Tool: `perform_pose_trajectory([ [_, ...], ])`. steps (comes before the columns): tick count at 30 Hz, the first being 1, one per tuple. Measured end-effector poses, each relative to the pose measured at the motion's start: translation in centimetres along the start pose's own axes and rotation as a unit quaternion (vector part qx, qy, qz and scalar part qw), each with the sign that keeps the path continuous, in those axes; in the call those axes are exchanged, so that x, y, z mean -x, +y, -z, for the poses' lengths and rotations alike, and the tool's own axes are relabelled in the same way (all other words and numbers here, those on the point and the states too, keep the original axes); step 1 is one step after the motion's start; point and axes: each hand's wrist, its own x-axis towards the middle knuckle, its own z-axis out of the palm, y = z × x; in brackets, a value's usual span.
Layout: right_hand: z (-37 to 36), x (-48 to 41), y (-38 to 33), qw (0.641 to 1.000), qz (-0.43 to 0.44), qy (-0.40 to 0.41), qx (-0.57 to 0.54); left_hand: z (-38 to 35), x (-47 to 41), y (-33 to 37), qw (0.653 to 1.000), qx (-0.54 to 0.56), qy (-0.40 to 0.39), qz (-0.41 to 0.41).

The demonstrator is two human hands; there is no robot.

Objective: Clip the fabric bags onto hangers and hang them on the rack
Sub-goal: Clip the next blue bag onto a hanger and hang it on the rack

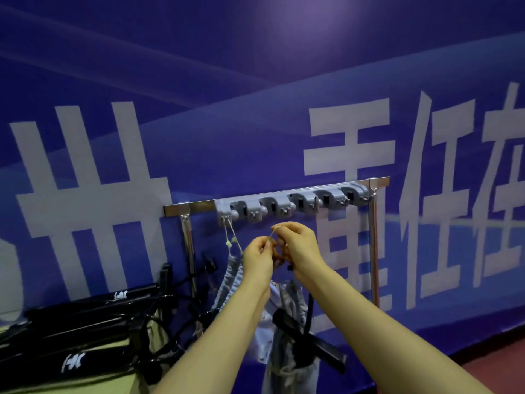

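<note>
Just below the grey plastic holder strip with its row of clamps [289, 204], which is fixed on a shiny metal rail [190, 207] of the rack, both bare hands meet. The left hand [260, 258] and the right hand [298, 245] each pinch a thin beige drawstring cord [274, 230] between fingertips, closed on it and nearly touching each other. A pale blue-grey fabric bag [279, 331] hangs beneath the hands together with a black clip hanger [309, 336]. Another pale fabric bag [233, 275] hangs by its knotted cord from the leftmost clamp, just left of the left hand.

The clamps to the right stand free, and open space lies between the rack's two upright metal posts [374, 240]. At lower left, a pile of black frames [85, 331] crowds the floor and bears a white logo that reads roughly "HC". Behind everything, a blue banner wall [255, 81] carries large white Chinese characters, cut off at the picture's edges.
</note>
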Motion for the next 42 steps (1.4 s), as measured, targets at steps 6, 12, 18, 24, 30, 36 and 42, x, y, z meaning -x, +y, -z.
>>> perform_pose_trajectory([
  [6, -1.4, -4.6, 0.8, 0.991, 0.067, 0.041, 0.109, 0.0, -4.2, 0.6, 0.999, 0.052, -0.012, 0.009],
  [12, -2.2, -8.7, 2.0, 0.973, 0.086, 0.043, 0.209, 1.6, -8.0, 0.1, 0.999, -0.024, 0.045, -0.015],
  [18, -4.3, -11.1, 3.0, 0.989, 0.067, 0.043, 0.124, 2.4, -11.0, 0.6, 0.969, -0.182, 0.148, -0.079],
  [24, -3.7, -11.7, 4.9, 0.995, 0.006, 0.025, 0.095, 2.4, -11.8, -1.6, 0.949, -0.276, 0.143, -0.051],
  [30, -3.1, -9.1, 6.2, 0.969, 0.065, 0.071, 0.229, 2.1, -9.8, -1.9, 0.939, -0.320, 0.110, -0.066],
  [36, -6.9, -5.5, 2.5, 0.945, 0.143, 0.022, 0.293, 5.8, -6.4, 0.9, 0.935, -0.333, 0.096, -0.071],
  [42, -9.9, 2.2, 3.3, 0.944, 0.069, -0.091, 0.310, 14.8, 1.0, 2.5, 0.936, -0.322, 0.144, -0.014],
])
